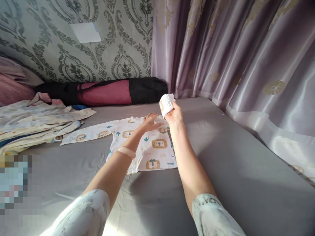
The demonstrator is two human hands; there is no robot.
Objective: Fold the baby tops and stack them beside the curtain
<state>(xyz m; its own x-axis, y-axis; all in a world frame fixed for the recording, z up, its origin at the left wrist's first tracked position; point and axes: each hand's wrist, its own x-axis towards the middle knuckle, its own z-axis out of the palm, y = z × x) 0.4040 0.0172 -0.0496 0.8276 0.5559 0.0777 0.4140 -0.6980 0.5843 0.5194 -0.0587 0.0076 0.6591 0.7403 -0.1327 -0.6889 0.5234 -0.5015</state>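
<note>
On the bed [226, 157], the shirt [150, 146] lay before you, its left sleeve [86, 133] running long to the left. Your left hand [150, 123], nearer that sleeve, was over the shirt's far part, fingers loosely spread, gripping nothing visible. Just right and farther, your right hand [176, 114] had its fingers closed on the raised right sleeve [166, 103].

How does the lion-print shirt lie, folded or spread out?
Mostly spread out: the shirt's body and left-lying sleeve rest flat on the grey sheet; the right hand holds up what looks like the other sleeve.
</note>
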